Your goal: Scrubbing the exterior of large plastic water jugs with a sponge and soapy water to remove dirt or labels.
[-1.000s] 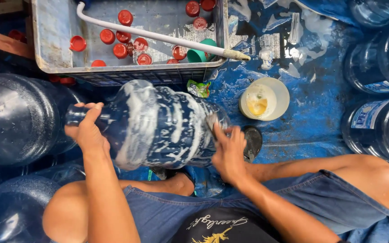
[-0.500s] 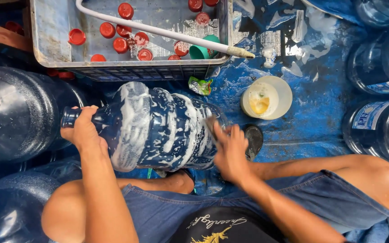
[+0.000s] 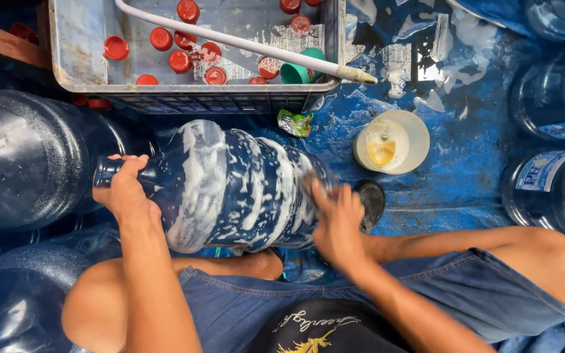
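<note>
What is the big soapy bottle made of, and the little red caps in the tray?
The big bottle looks like clear blue-tinted plastic, glossy and see-through under white soap foam. The red caps seem to be smooth moulded plastic, shiny, all one shape. The tray looks like grey plastic, scuffed and dull.

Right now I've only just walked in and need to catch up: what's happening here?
A seated person has a big blue water jug lying sideways over the lap, streaked with soap foam. The left hand grips its neck; the right hand rubs its base end. Beyond it sit a grey crate of red caps and a cream tub.
</note>
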